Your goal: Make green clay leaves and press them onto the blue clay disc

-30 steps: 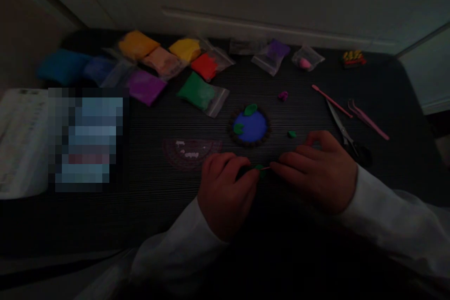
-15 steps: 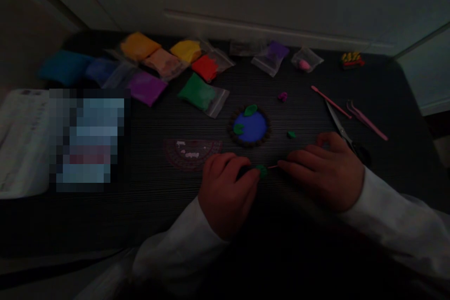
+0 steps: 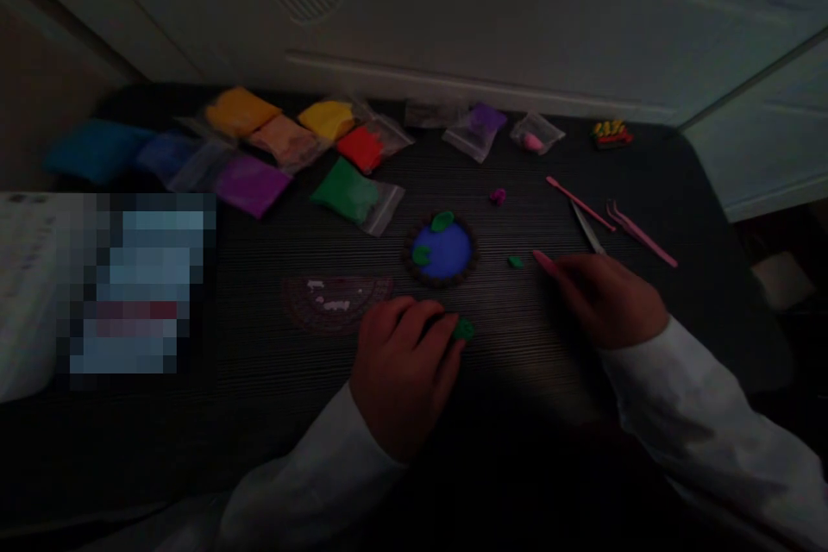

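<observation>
My left hand (image 3: 404, 371) is closed, its thumb and forefinger pinching a small piece of green clay (image 3: 463, 329). To the right, my right hand (image 3: 611, 297) is wrapped round a pink modelling tool (image 3: 544, 262), whose flattened end points up and left. Most of that tool is hidden in the fingers. Just left of its end lies a small green clay bit (image 3: 515, 262). A round blue clay disc (image 3: 446, 250) with a brown beaded rim (image 3: 441, 282) rests beyond my left hand, with two green leaf shapes (image 3: 443, 221) on it.
Scissors (image 3: 586, 226) lie partly under my right hand, beside a thin pink tool (image 3: 579, 203) and pink tweezers (image 3: 647, 237). A clear protractor (image 3: 340, 319) is by my left hand. Bagged clay, including a green packet (image 3: 342, 190), lines the back. A blurred-out rectangle (image 3: 142, 276) is at left.
My right hand has drawn away from the green clay to the right, and the pink tool's broader end now shows. My left hand still pinches the clay. The view has tilted upward.
</observation>
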The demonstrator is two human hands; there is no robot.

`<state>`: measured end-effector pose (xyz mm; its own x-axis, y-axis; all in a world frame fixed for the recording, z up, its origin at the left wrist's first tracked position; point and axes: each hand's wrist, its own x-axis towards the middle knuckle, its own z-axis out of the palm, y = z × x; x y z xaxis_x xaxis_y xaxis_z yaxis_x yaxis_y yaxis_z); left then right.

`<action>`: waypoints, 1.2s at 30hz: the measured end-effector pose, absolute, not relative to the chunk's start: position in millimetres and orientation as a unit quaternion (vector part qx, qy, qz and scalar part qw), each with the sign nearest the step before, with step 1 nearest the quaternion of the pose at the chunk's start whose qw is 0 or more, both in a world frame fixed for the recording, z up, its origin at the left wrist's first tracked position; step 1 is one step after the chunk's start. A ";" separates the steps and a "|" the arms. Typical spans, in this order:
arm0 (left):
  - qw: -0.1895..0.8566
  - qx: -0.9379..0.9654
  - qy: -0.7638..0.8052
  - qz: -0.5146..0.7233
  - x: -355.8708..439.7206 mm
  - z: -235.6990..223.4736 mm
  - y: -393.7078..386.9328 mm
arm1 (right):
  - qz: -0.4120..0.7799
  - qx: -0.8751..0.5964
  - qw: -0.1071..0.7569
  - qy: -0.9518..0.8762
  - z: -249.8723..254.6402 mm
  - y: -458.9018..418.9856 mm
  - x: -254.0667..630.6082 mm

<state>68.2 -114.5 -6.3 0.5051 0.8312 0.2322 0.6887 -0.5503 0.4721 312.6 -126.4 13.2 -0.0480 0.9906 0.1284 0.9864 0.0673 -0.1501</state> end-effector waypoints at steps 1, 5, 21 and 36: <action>0.168 0.850 0.446 0.222 68.5 -6.1 -114.2 | -0.003 -0.679 0.112 -0.726 13.0 -127.8 314.3; 0.218 0.840 0.435 0.240 69.1 -5.0 -113.5 | -0.083 -0.698 0.139 -0.697 17.4 -144.1 329.9; 0.681 0.522 0.410 0.308 53.2 24.0 -104.6 | 0.283 -0.789 0.133 -0.529 26.4 -184.4 408.8; 0.665 0.487 0.413 0.388 45.8 53.1 -111.9 | 0.402 -0.648 0.222 -0.608 56.5 -238.1 303.6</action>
<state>45.8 -111.9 53.1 0.3580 0.9180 -0.1708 -0.1150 0.2249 0.9676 303.6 -238.1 56.5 -0.0617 0.9658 -0.2518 0.6091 -0.1634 -0.7761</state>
